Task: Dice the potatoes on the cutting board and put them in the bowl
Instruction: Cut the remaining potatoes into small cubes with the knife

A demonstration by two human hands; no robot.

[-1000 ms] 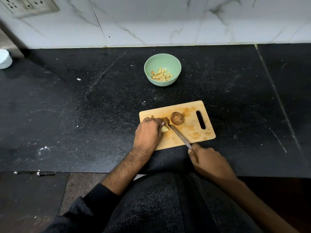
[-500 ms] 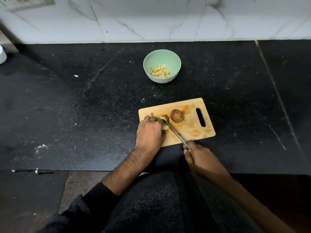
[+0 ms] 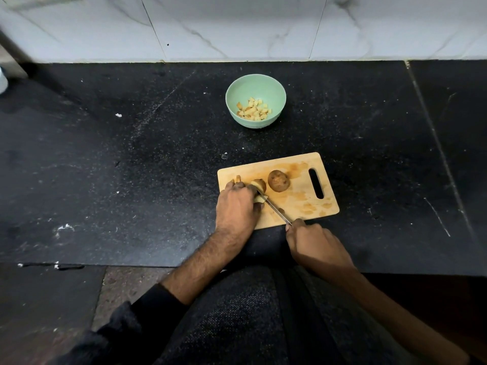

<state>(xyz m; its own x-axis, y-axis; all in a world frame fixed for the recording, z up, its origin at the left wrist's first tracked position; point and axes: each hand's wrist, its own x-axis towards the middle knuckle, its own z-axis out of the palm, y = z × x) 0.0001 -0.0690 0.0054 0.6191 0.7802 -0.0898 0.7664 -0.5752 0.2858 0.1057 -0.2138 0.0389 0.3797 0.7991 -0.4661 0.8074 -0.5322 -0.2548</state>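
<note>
Wooden cutting board [image 3: 303, 204] sits on my black stone table [image 3: 131, 167], handle slot to the right, orange-brown stains across its top. My left hand [image 3: 237, 209] lies on the board's left end, fingers curled down over a partly cut potato [image 3: 259, 185], pinning it. A pale cut piece [image 3: 260, 198] lies just under the fingertips, touching the blade. My right hand [image 3: 313, 241] wraps tight around the knife [image 3: 275, 208] handle at the board's near edge; handle itself hidden in the fist. Blade runs diagonally up-left from that hand, tip end at the held potato. I cannot tell how deep the edge is in.

Whole potato [image 3: 278, 181], brown skin on, sits just right of the cut one, close but apart. A couple of small bits [image 3: 238, 178] lie past my left fingertips near the board's left edge.

Mint green bowl [image 3: 255, 86] stands on the table, well behind the board, with diced potato [image 3: 253, 109] in its bottom. White marble-look tiled wall [image 3: 237, 27] behind. Dark sleeve [image 3: 158, 309] on my left forearm, pushed up. White specks scattered on the table.
</note>
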